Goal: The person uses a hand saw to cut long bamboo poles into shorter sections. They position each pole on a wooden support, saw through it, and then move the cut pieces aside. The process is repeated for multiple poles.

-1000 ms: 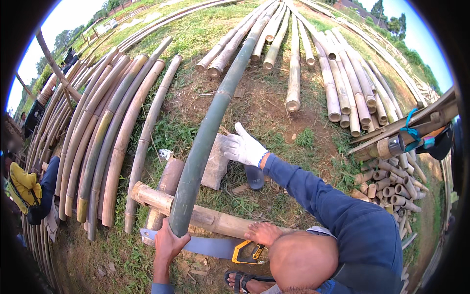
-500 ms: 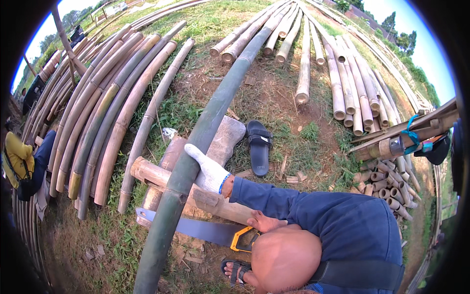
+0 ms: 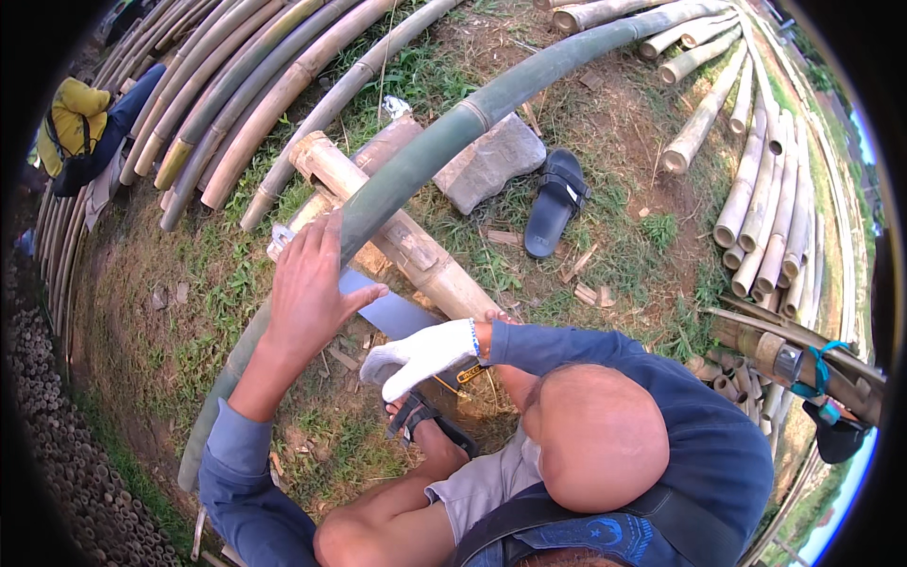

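Observation:
A long green bamboo pole (image 3: 425, 156) lies slantwise across a pale bamboo piece (image 3: 416, 250) on the ground. My bare left hand (image 3: 312, 283) rests over the pole, fingers on its far side and thumb stretched out to the right. My right hand (image 3: 420, 359), in a white knitted glove, hovers free of the pole with thumb and fingers apart. Beneath it lies a handsaw with a grey-blue blade (image 3: 387, 310) and a yellow-black handle (image 3: 470, 375), partly covered by the glove. The saw tip shows beside my left fingers.
A grey stone block (image 3: 491, 165) and a loose black sandal (image 3: 556, 203) lie beyond the pole. Bamboo poles (image 3: 293, 94) are laid out at the left, more (image 3: 775, 203) at the right. A person in yellow (image 3: 71, 128) is at the far left.
My gloved right hand has left the pole and come down toward the saw. My bare left hand has come into view onto the pole. The view has shifted.

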Action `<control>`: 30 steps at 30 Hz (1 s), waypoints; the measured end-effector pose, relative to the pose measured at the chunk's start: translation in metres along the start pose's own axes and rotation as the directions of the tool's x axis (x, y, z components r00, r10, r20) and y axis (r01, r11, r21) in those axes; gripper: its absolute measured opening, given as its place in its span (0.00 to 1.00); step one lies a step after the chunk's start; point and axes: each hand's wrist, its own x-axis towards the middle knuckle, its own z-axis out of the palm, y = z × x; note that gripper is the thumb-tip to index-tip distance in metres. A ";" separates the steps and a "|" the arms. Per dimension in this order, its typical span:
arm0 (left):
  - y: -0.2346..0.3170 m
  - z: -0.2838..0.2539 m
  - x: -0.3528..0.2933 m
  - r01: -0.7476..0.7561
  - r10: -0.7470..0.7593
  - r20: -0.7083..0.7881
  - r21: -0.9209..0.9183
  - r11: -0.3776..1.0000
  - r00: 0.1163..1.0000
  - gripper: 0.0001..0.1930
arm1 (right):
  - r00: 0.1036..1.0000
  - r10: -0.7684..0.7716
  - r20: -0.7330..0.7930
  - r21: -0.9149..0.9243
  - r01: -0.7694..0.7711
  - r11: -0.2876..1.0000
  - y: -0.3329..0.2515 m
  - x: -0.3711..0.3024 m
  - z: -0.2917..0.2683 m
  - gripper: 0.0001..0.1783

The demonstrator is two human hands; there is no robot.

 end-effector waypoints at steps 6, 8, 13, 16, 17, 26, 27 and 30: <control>-0.031 0.101 0.025 0.235 -0.233 0.043 -0.049 0.971 0.972 0.59 | 0.869 0.039 -0.494 0.218 0.079 0.973 0.028 -0.111 -0.057 0.37; -0.060 0.128 0.014 0.211 -0.212 -0.020 -0.015 0.977 0.977 0.52 | 0.651 0.230 -0.723 0.493 0.252 0.833 0.026 -0.121 -0.085 0.35; -0.053 0.103 0.019 0.118 -0.125 -0.080 -0.097 0.988 0.989 0.46 | 0.278 0.209 -0.937 0.348 0.733 0.584 0.045 -0.162 -0.210 0.35; -0.044 0.064 0.010 0.086 -0.097 -0.090 -0.116 0.989 0.991 0.46 | 0.124 0.277 -0.953 0.257 0.813 0.522 0.028 -0.167 -0.290 0.44; -0.046 0.047 0.007 0.088 -0.099 -0.074 -0.133 0.987 0.992 0.46 | 0.119 0.195 -0.974 0.198 0.861 0.468 0.019 -0.159 -0.301 0.44; -0.118 -0.002 -0.123 0.387 -0.332 0.218 -0.301 0.872 0.918 0.46 | 0.176 0.199 -0.964 0.231 0.927 0.297 0.007 -0.063 -0.255 0.36; -0.128 -0.009 -0.148 0.469 -0.403 0.255 -0.309 0.827 0.879 0.46 | 0.229 0.219 -0.948 0.285 0.919 0.271 -0.010 -0.041 -0.231 0.35; -0.186 -0.007 -0.246 0.381 -0.374 0.087 -0.076 0.922 0.923 0.46 | 0.407 0.190 -0.894 0.442 0.872 0.212 -0.036 0.000 -0.162 0.37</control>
